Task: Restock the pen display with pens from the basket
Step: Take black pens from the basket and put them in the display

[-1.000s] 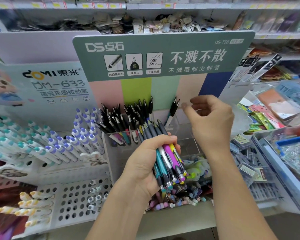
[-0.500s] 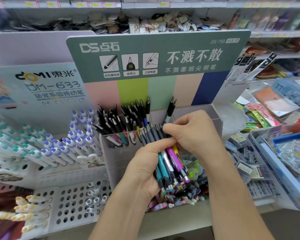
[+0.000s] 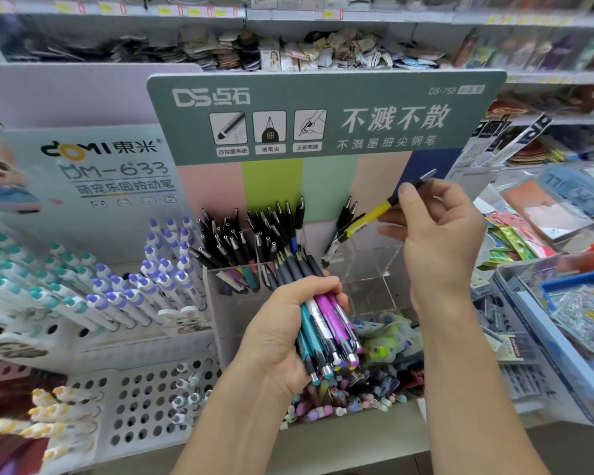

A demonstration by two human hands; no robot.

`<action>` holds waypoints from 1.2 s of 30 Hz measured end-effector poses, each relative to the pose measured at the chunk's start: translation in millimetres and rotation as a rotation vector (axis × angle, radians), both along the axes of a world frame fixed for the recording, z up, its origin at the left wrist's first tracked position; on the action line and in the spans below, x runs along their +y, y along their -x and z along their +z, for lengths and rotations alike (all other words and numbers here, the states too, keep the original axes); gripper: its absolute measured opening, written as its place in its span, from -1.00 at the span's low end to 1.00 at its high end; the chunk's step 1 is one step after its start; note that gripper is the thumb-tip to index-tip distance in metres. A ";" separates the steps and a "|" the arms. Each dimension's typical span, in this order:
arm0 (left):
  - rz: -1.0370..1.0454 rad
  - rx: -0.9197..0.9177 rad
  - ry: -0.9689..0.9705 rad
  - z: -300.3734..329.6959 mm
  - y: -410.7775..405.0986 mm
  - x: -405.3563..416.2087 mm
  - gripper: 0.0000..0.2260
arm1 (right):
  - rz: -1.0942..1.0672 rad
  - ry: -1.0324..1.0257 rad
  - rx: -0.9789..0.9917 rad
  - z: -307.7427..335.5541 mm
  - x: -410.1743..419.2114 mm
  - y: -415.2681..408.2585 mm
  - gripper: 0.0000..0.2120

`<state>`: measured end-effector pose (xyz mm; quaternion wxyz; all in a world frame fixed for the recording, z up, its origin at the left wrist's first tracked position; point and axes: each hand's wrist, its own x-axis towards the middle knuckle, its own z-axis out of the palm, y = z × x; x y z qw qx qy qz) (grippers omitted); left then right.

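The green-headed pen display [image 3: 326, 114] fills the middle of my view, its clear compartmented box [image 3: 367, 269] standing below the coloured stripes. The left compartments are packed with black-capped pens [image 3: 240, 241]; the right one holds only a few and is mostly bare. I see no basket in this view, so I can't say where it sits.

My left hand [image 3: 282, 334] is wrapped round a bundle of pens [image 3: 323, 323], teal, white and magenta barrels, held low in front of the box. My right hand [image 3: 436, 228] pinches a single yellow pen [image 3: 367, 217] near its dark upper end between thumb and fingers, the barrel slanting down-left towards the sparse right compartment, its lower tip just above the rim.

To do this well, I'd judge the pen should be tipped more upright before release, so it drops in beside the few standing there and leans back like the rest, cap up. I'd keep the bundle firm and clear of the box wall
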<state>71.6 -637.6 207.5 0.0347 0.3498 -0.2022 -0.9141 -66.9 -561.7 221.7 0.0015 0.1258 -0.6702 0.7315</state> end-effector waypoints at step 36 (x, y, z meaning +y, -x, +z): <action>-0.024 -0.094 0.252 -14.1 -4.9 2.2 -0.43 | 0.564 -0.511 -0.339 3.4 0.4 -36.4 -0.84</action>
